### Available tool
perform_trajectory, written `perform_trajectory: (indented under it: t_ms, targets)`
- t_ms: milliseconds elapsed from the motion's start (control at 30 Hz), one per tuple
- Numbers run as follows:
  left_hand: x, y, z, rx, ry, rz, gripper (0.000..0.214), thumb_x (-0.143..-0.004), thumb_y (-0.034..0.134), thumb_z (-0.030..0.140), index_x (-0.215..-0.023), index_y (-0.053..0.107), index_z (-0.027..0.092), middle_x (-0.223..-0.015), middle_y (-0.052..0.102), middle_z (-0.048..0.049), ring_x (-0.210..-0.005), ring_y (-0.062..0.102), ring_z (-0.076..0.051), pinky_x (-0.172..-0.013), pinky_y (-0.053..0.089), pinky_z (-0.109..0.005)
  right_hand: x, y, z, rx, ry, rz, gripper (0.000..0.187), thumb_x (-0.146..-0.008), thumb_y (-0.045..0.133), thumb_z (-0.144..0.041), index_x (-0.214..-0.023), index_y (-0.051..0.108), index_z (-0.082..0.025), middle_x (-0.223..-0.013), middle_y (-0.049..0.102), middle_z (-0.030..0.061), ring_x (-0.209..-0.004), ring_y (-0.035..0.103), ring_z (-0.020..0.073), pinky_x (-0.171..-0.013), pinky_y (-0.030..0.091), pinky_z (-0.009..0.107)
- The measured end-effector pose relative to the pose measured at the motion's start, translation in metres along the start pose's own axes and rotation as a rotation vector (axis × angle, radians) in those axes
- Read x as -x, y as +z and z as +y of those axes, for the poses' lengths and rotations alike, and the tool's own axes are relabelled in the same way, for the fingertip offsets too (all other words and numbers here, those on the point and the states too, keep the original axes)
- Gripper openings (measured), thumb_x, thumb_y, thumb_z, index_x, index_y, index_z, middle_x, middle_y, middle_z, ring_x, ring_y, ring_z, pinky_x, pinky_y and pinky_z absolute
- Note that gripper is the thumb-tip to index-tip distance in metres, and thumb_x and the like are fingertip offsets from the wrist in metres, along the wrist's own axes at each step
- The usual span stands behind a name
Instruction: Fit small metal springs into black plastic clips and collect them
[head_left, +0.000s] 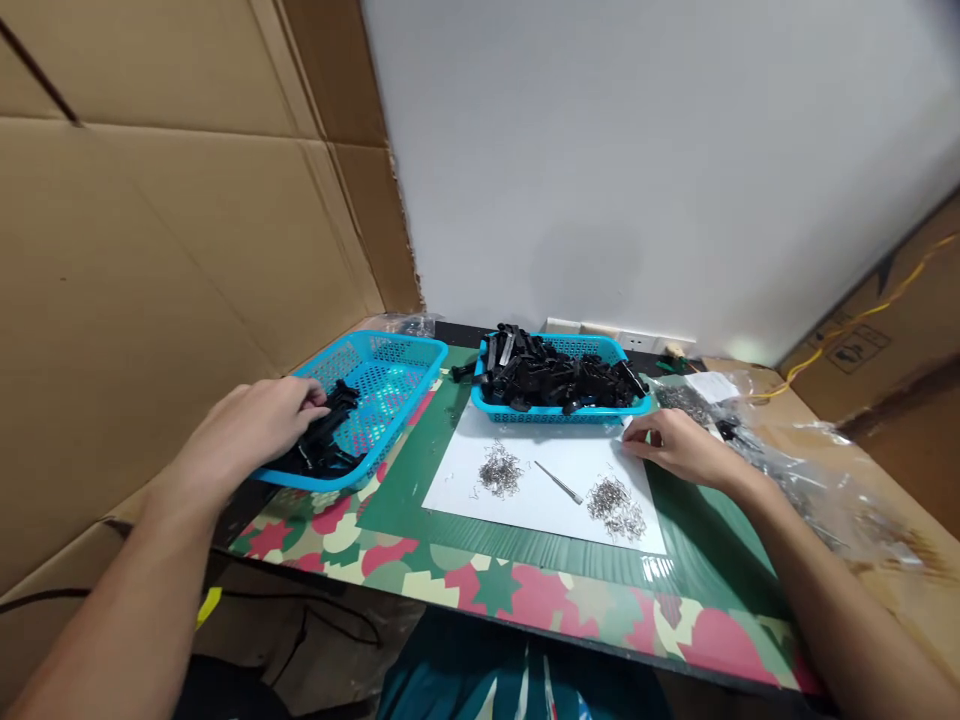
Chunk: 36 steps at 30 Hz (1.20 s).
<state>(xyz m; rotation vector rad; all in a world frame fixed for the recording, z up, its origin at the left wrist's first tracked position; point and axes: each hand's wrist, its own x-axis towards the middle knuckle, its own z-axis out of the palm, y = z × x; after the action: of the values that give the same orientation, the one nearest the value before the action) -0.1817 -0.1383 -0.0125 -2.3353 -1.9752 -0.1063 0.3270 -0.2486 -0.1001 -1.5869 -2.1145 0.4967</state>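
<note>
My left hand (259, 425) reaches into the left blue basket (397, 375), its fingers curled over a small heap of black plastic parts (322, 445) at the near end. My right hand (679, 445) rests on the right edge of a white sheet (555, 480), fingers bent and close together; whether it pinches anything is hidden. A second blue basket (559, 410), piled with black parts (555, 375), stands just beyond the sheet. On the sheet lie two small heaps of metal springs (500, 470) (615, 503) and a thin metal tool (559, 482).
Cardboard walls stand at the left (150, 250) and the far right. Clear plastic bags (810, 480) with small metal bits lie right of my right hand. A green mat with a star-patterned border (525, 590) covers the table. A yellow cable (847, 340) hangs at the right.
</note>
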Motion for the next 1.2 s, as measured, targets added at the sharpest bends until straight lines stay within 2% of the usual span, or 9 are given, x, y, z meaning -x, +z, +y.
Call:
perform_trajectory:
  t_ms: [100, 233, 400, 500, 700, 833, 933, 1100, 1200]
  targets:
    - [-0.002, -0.008, -0.002, 0.011, -0.115, 0.067, 0.019, -0.101, 0.062, 0.039, -0.108, 0.07, 0.023, -0.093, 0.071, 0.0007, -0.082, 0.06, -0.021, -0.065, 0.029, -0.02, -0.001, 0.004, -0.002, -0.072, -0.001, -0.069, 0.02, -0.095, 0.067, -0.032, -0.088, 0.082, -0.02, -0.082, 0.078, 0.008, -0.068, 0.067, 0.0198, -0.064, 0.048, 0.032]
    - [0.001, -0.013, -0.002, 0.105, -0.192, 0.221, 0.027, -0.104, 0.054, 0.039, -0.123, 0.063, 0.022, -0.111, 0.075, -0.0031, -0.097, 0.065, -0.024, -0.076, 0.042, -0.024, -0.004, 0.01, -0.008, -0.15, -0.019, -0.104, 0.015, -0.092, 0.072, -0.031, -0.087, 0.082, -0.02, -0.08, 0.077, 0.0059, -0.07, 0.066, 0.0193, -0.066, 0.049, 0.032]
    - [0.02, -0.009, 0.03, 0.633, -0.042, 0.439, 0.019, -0.103, 0.055, 0.028, -0.116, 0.063, 0.017, -0.094, 0.07, 0.0002, -0.093, 0.066, -0.016, -0.086, 0.049, -0.023, -0.004, 0.012, -0.012, -0.19, 0.0, -0.131, 0.015, -0.092, 0.07, -0.028, -0.086, 0.08, -0.02, -0.083, 0.077, 0.0056, -0.071, 0.066, 0.0191, -0.068, 0.049, 0.032]
    - [0.041, 0.001, 0.066, 0.863, 0.088, 0.345, 0.021, -0.104, 0.058, 0.035, -0.101, 0.067, 0.016, -0.087, 0.066, 0.0014, -0.082, 0.06, -0.013, -0.079, 0.048, -0.021, -0.003, 0.011, -0.015, -0.197, 0.007, -0.162, 0.015, -0.093, 0.066, -0.026, -0.089, 0.079, -0.02, -0.088, 0.077, 0.0064, -0.073, 0.066, 0.0194, -0.069, 0.05, 0.032]
    - [0.086, 0.044, 0.144, 1.26, 0.212, -0.031, 0.035, -0.102, 0.061, 0.048, -0.117, 0.073, 0.018, -0.072, 0.065, 0.0017, -0.063, 0.059, -0.015, -0.06, 0.049, -0.025, -0.002, 0.009, -0.017, -0.204, 0.027, -0.226, 0.014, -0.094, 0.066, -0.027, -0.089, 0.075, -0.018, -0.085, 0.073, 0.0065, -0.072, 0.062, 0.0187, -0.068, 0.047, 0.032]
    - [0.105, 0.067, 0.182, 1.252, 0.245, -0.081, 0.025, -0.097, 0.071, 0.042, -0.11, 0.079, 0.022, -0.103, 0.077, -0.0046, -0.089, 0.07, -0.019, -0.078, 0.055, -0.028, 0.0, 0.004, -0.022, -0.244, 0.017, -0.214, 0.019, -0.098, 0.064, -0.032, -0.086, 0.07, -0.019, -0.079, 0.067, 0.0034, -0.069, 0.056, 0.0166, -0.063, 0.042, 0.03]
    - [0.111, 0.076, 0.197, 1.235, 0.258, -0.109, 0.022, -0.097, 0.071, 0.039, -0.11, 0.078, 0.023, -0.109, 0.076, -0.0045, -0.095, 0.069, -0.02, -0.081, 0.053, -0.029, 0.004, 0.002, -0.035, -0.337, -0.022, -0.134, 0.024, -0.101, 0.063, -0.038, -0.088, 0.067, -0.019, -0.083, 0.066, 0.0033, -0.071, 0.054, 0.0155, -0.062, 0.04, 0.029]
    - [0.117, 0.081, 0.205, 1.245, 0.211, -0.103, 0.024, -0.102, 0.064, 0.044, -0.115, 0.068, 0.024, -0.078, 0.053, 0.0025, -0.071, 0.05, -0.014, -0.063, 0.038, -0.026, 0.007, 0.017, -0.067, -0.631, -0.069, 0.001, 0.024, -0.1, 0.067, -0.04, -0.091, 0.066, -0.018, -0.083, 0.063, 0.0018, -0.07, 0.052, 0.0135, -0.061, 0.041, 0.027]
    - [0.119, 0.083, 0.206, 1.339, 0.184, -0.124, 0.026, -0.108, 0.054, 0.047, -0.12, 0.06, 0.025, -0.074, 0.042, 0.0047, -0.066, 0.041, -0.013, -0.061, 0.033, -0.026, 0.007, 0.032, -0.079, -0.746, -0.116, 0.02, 0.022, -0.1, 0.068, -0.038, -0.09, 0.066, -0.018, -0.082, 0.061, 0.0008, -0.068, 0.052, 0.0126, -0.06, 0.041, 0.026]
